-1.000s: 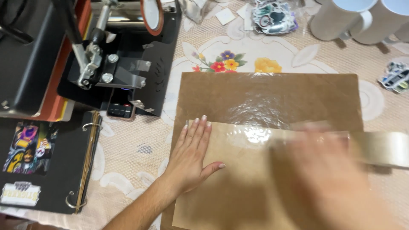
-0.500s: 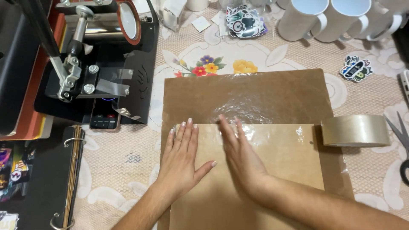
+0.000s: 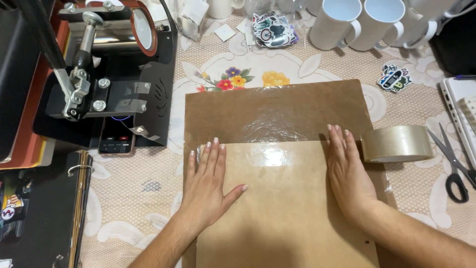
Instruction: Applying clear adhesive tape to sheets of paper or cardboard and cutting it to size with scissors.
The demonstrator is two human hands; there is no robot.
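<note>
Both my hands lie flat, fingers released and grasping nothing, on the near brown sheet. My left hand presses near its left edge with fingers spread and thumb out to the right; my right hand presses near its right edge, fingers together and pointing far. This lighter sheet overlaps a darker brown sheet just beyond my fingertips, and a shiny band of clear tape runs along the seam between them, wrinkled and catching the light. Just right of my right hand sits the tape roll, touching the sheet's edge. Farther right lie scissors with black handles. At my near left is a black binder; beyond it a phone rests against the base of a black-and-orange press. Far across the flowered tablecloth lie a pile of stickers, another sticker to the right, and white mugs in a row.
</note>
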